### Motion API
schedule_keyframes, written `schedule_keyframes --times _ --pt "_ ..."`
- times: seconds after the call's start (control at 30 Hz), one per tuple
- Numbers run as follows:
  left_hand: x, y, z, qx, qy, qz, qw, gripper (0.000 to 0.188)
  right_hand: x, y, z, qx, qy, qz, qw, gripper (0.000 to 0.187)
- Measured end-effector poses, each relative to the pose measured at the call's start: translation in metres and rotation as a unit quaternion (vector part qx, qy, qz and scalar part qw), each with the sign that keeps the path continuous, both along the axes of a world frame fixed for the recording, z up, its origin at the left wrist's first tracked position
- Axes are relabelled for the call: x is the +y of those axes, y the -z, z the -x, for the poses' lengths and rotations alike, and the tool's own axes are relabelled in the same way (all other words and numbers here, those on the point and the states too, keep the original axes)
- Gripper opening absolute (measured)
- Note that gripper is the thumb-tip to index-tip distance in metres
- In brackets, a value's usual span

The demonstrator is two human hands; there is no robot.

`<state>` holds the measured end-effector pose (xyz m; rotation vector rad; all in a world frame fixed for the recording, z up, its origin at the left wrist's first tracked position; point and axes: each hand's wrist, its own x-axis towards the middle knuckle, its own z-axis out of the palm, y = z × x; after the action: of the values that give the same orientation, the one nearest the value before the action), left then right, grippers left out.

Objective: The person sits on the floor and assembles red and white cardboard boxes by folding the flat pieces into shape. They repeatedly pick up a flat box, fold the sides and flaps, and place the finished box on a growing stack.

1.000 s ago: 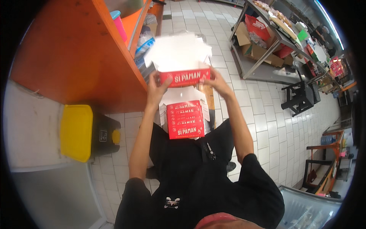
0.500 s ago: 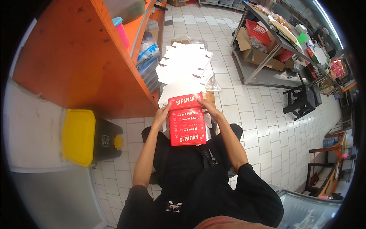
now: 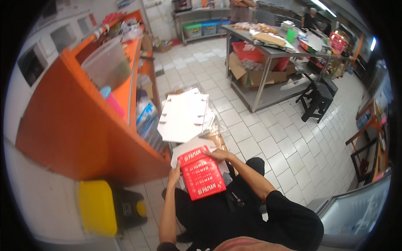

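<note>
Both hands grip a red cardboard box (image 3: 194,154) with white print, one at each end. On its left side is my left hand (image 3: 174,172), fingers closed round the edge. My right hand (image 3: 217,154) pinches the upper right corner. Directly nearer me, several matching red boxes (image 3: 206,179) lie in an overlapping row above my lap. Just beyond the hands, white flat box blanks (image 3: 184,117) are piled up, with notched flaps along their sides. One more pale sheet (image 3: 175,152) lies partly under the held box. The fingers' undersides are hidden.
An orange shelf unit (image 3: 83,138) stands close on the left, above a black bin with a yellow lid (image 3: 98,209). To the right are a steel table (image 3: 255,94) and black stools (image 3: 316,100). Two people (image 3: 240,12) are farther back.
My view has lifted and tilted, bringing more of the far room in. Both hands still hold the red box, which now looks slightly slanted in view.
</note>
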<state>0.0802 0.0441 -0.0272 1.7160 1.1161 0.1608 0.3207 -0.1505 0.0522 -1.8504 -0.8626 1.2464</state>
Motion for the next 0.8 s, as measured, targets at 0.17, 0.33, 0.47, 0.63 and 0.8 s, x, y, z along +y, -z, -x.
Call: schedule_keyframes --times 0.17,0.33,0.47,0.63,0.8 --pt "-0.007 -0.023 -0.003 -0.015 0.063 0.095 0.993 0.090 0.002 0.039 -0.016 -0.014 0.029 0.045 0.998 0.105" --pt "0.003 -0.033 0.004 -0.021 0.093 0.114 0.989 0.086 0.006 0.052 -0.022 -0.002 0.026 0.083 0.996 0.112" --pt "0.000 -0.045 0.004 -0.030 0.076 0.159 0.984 0.073 -0.004 0.046 -0.033 -0.001 -0.005 0.088 0.996 0.097" --pt "0.009 -0.049 0.009 -0.097 0.113 0.235 0.961 0.045 -0.023 0.054 -0.049 0.152 -0.018 0.019 0.988 0.061" --pt "0.021 -0.035 0.012 -0.132 0.103 0.294 0.941 0.029 -0.019 0.037 -0.046 0.192 -0.066 0.007 0.979 0.041"
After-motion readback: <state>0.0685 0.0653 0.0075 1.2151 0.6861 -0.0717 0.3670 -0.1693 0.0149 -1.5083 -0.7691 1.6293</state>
